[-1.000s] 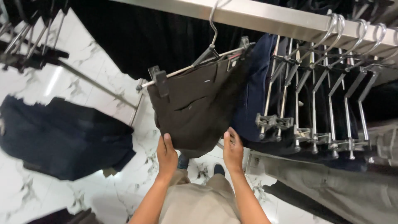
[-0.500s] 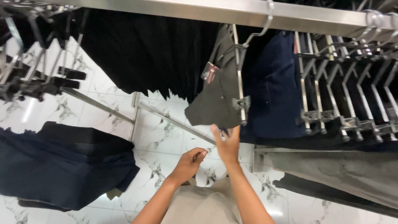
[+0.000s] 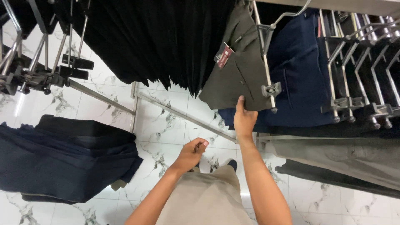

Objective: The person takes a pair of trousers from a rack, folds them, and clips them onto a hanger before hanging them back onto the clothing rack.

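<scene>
A dark olive pair of trousers (image 3: 237, 79) hangs on a metal clip hanger (image 3: 266, 62) from the rail at the top, with a small red tag (image 3: 224, 56) on it. My right hand (image 3: 243, 118) reaches up and grips the lower edge of this garment. My left hand (image 3: 192, 152) hangs lower, apart from the clothes, with the fingers curled in and nothing visibly in them. Navy trousers (image 3: 298, 79) hang directly right of the olive pair.
A dense row of black garments (image 3: 158, 37) hangs to the left. Several empty metal clip hangers (image 3: 362, 83) crowd the right side. A stack of dark folded clothes (image 3: 62, 158) lies at lower left. Grey fabric (image 3: 341, 156) lies at right. A metal rack bar (image 3: 183, 116) crosses the white marble floor (image 3: 166, 129).
The olive trousers have swung from facing me to edge-on and sit closer to the navy pair. My left hand let go and dropped down; my right hand stays on the garment.
</scene>
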